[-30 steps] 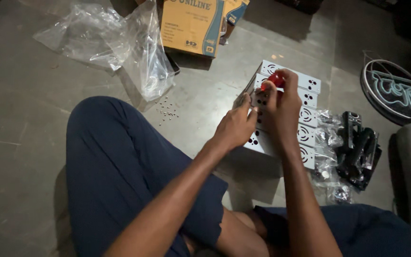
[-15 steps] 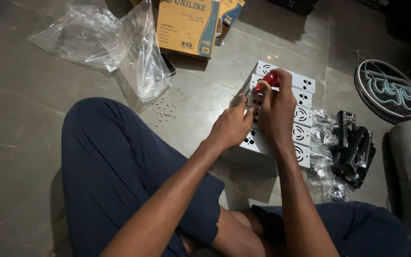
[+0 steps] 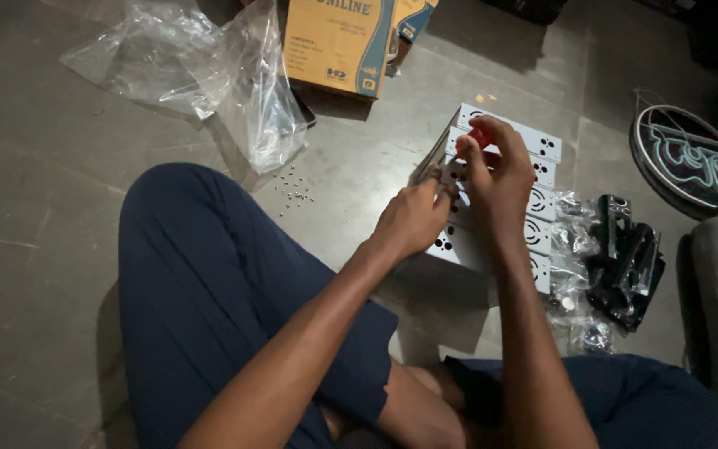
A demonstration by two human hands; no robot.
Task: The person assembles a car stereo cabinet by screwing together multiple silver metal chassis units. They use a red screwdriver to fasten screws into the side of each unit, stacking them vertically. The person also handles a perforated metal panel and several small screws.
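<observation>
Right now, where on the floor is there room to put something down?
Bare floor lies left of the knee, below the plastic bags. Another patch sits between the cardboard box and the metal boxes. It is crowded around the screws and the black parts.

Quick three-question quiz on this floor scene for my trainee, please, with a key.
1. True or false: the right hand grips a red-handled tool.
2. What lies loose on the floor between the plastic bags and the metal boxes? A) screws B) coins C) keys
3. Which hand steadies the box being worked on?

Key
1. True: the red handle shows in its grip.
2. A: small screws lie scattered there.
3. The left hand, holding the box's near edge.
</observation>
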